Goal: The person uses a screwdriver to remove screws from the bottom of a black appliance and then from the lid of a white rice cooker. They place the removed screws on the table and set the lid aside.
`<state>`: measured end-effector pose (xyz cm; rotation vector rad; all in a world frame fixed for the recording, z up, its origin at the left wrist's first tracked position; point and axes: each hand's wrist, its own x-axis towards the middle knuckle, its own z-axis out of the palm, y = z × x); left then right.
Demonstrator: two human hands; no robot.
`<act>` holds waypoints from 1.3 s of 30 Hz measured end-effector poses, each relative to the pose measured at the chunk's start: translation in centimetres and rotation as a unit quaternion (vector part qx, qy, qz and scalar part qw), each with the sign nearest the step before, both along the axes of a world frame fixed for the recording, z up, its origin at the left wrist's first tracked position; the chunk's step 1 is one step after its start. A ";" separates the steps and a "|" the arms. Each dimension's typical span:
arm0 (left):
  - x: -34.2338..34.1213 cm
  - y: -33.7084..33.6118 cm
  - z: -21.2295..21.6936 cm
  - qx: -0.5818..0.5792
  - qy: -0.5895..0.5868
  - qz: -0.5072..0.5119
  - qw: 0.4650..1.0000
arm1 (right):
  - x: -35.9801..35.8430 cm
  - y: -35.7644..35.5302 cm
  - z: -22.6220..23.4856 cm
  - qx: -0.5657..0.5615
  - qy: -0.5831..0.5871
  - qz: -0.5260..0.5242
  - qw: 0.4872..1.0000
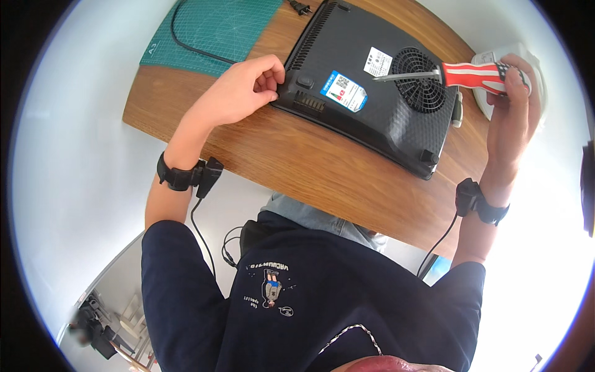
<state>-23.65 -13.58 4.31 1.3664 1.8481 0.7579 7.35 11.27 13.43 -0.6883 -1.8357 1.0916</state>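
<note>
I have my right grip [515, 105] pinching a red-and-white-handled screwdriver [471, 75] over an upturned black induction cooker [381, 105], which lies inward from the surface's [310, 161] near edge, while my left grip [243, 88] curls at the cooker's near-left corner, though I cannot tell whether it pinches.

Bright, glare at right, bowed edges, lower left perhaps blurred

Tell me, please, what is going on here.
The person's right grip holds a red-handled screwdriver, its blade pointing left over the round grille of a black appliance. The left grip is curled at the appliance's left corner. The appliance lies underside up on a wooden table, beside a green cutting mat.
</note>
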 end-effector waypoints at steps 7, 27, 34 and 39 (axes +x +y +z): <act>-2.4 0.9 2.3 -0.012 0.063 -0.061 0.996 | -6.0 -5.6 1.1 0.225 -0.075 0.191 0.952; -5.0 7.2 -2.0 0.120 0.004 -0.119 0.986 | -15.7 -9.9 0.7 0.322 -0.138 0.320 0.880; -5.1 7.6 -3.3 0.141 0.015 -0.115 0.983 | -15.5 -10.5 2.4 0.310 -0.182 0.323 0.875; -4.9 7.1 -3.5 0.156 0.007 -0.107 0.982 | -16.3 -9.3 2.0 0.286 -0.091 0.424 0.854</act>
